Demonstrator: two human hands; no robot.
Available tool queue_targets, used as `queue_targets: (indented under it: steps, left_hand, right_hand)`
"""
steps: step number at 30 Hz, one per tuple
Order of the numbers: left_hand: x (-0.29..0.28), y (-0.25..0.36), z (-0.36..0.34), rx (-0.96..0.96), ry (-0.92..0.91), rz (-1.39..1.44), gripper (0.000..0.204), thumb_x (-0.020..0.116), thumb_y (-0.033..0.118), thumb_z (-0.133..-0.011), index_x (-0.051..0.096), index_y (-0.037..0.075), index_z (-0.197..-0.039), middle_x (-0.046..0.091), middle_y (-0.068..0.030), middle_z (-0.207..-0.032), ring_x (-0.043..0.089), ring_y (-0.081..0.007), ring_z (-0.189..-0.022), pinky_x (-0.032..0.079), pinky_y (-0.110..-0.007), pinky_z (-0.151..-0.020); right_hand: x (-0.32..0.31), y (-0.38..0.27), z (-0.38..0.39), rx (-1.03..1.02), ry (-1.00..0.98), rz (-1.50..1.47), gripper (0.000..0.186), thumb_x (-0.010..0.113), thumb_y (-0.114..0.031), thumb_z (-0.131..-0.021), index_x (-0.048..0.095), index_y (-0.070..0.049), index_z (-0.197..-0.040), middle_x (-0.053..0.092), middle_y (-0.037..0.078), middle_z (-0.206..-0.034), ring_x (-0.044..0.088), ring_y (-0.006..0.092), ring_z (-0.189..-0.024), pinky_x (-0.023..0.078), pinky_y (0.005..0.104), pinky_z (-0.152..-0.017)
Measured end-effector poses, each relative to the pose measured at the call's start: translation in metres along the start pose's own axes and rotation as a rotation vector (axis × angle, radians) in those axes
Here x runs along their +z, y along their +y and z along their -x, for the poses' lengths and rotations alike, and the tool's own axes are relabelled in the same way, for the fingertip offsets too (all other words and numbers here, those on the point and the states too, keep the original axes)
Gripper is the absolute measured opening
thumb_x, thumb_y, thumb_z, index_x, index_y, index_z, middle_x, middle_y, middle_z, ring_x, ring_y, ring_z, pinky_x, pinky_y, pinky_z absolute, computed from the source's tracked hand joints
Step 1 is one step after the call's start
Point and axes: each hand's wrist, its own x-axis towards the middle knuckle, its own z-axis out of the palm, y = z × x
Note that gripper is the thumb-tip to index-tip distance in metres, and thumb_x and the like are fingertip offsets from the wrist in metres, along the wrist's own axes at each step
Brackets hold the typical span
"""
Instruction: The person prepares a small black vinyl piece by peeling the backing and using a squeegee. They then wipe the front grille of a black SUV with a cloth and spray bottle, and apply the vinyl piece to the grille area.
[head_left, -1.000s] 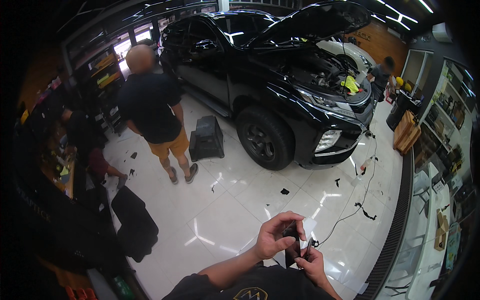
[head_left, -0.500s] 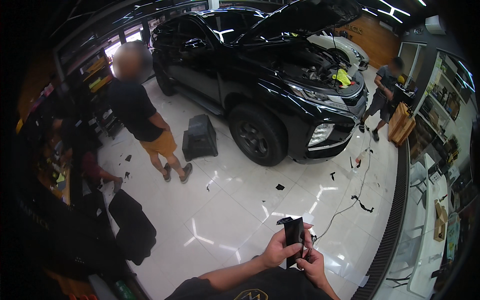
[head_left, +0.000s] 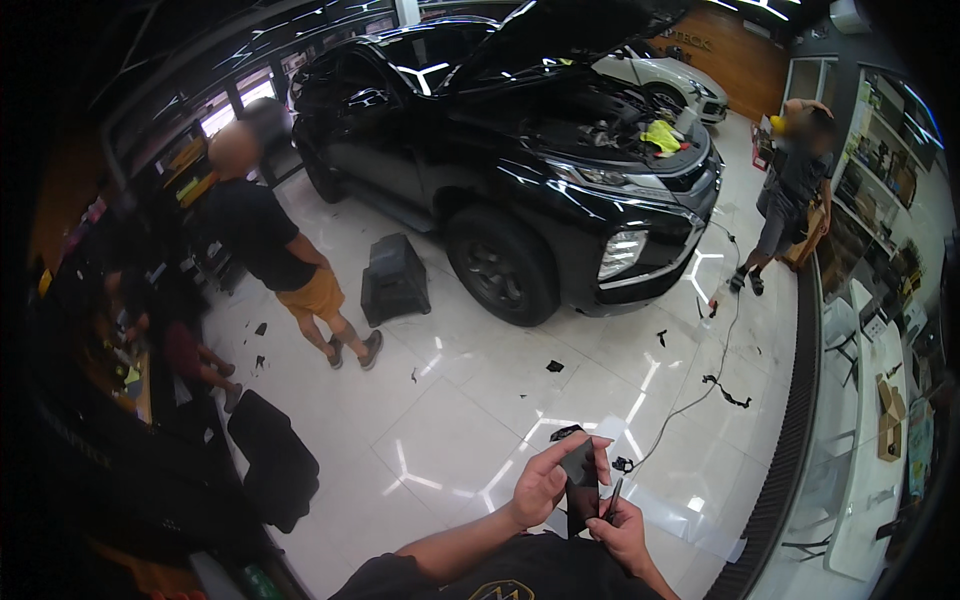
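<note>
In front of my body, my left hand [head_left: 540,488] holds a glossy dark flat piece [head_left: 581,490] upright, fingers behind its upper part. My right hand [head_left: 624,536] is at its lower right edge, thumb touching the piece near the bottom corner. A slim dark tool [head_left: 614,498] sticks up from the right hand's fingers; its kind is too small to make out. A crumpled black scrap [head_left: 566,433] shows just past my left fingers. I cannot tell whether it joins the piece or lies beyond it.
Ahead stands a black car [head_left: 500,170] with its hood raised. A black step stool [head_left: 395,280] and a person [head_left: 270,240] are at left; another person [head_left: 795,190] stands at right. Black scraps [head_left: 726,391] and a cable [head_left: 690,405] lie on the tiles. A white table [head_left: 865,500] is at right.
The flat piece has turned and tilted in my left hand, and its fingers have straightened. The slim tool shows more clearly above my right hand. The person at right has come nearer, one arm raised.
</note>
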Motion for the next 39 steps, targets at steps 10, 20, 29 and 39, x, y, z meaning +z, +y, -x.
queue_targets:
  steps: [10,20,29,39]
  left_hand:
    - [0.104,-0.109,-0.039,-0.163,-0.026,-0.066,0.081,0.062,0.056,-0.091,0.041,-0.007,-0.137,0.056,-0.0161,-0.105,0.061,-0.0242,-0.097,0.051,-0.036,-0.085]
    - [0.200,-0.205,-0.057,-0.251,0.029,-0.149,0.064,0.061,0.049,-0.095,0.051,-0.004,-0.130,0.058,-0.0088,-0.101,0.056,-0.0150,-0.088,0.046,-0.029,-0.078]
    - [0.223,-0.187,-0.157,0.079,-0.097,-0.632,0.040,0.060,0.035,-0.097,0.061,-0.003,-0.112,0.059,-0.0096,-0.079,0.052,-0.0126,-0.062,0.040,-0.025,-0.055]
    - [0.306,-0.285,-0.167,-0.773,-0.471,-0.330,0.022,0.058,0.012,-0.098,0.066,0.002,-0.115,0.058,0.0033,-0.079,0.052,-0.0038,-0.071,0.043,-0.021,-0.066]
  right_hand:
    - [-0.122,-0.050,0.047,-0.032,0.018,0.040,0.019,0.077,-0.012,-0.085,0.060,-0.006,-0.090,0.057,-0.005,-0.080,0.051,0.0029,-0.072,0.039,0.0211,-0.063]
    - [-0.231,-0.064,0.088,-0.036,-0.007,-0.220,0.019,0.072,-0.013,-0.090,0.062,-0.002,-0.101,0.059,-0.001,-0.077,0.052,0.0064,-0.064,0.041,0.0229,-0.057]
    - [-0.324,-0.081,0.140,-0.132,0.387,-0.549,0.016,0.054,-0.017,-0.101,0.059,-0.002,-0.106,0.065,0.008,-0.098,0.041,0.0056,-0.054,0.039,0.0228,-0.054]
    - [-0.405,-0.077,0.204,-0.300,0.718,-0.732,0.013,0.054,-0.016,-0.099,0.058,-0.005,-0.102,0.062,0.011,-0.092,0.034,0.0071,-0.047,0.037,0.0273,-0.053]
